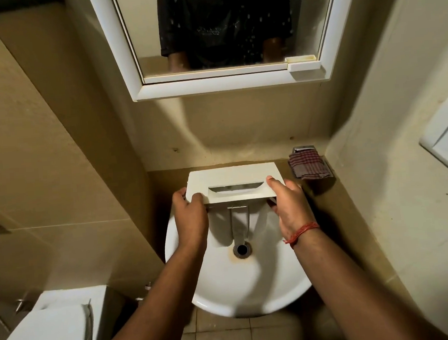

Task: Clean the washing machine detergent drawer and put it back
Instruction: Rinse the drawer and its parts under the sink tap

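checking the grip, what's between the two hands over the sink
In the head view, the detergent drawer spans the gap: the left hand grips its left end, the right hand its right end, above the sink.

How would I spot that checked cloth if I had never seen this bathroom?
Start at the white ceramic basin under the framed mirror. On the ledge to its right, in the corner, lies the folded red-and-grey checked cloth on a small metal holder, the only patterned thing among plain surfaces.

Checked cloth (pixel 309 165) on ledge (pixel 324 196)
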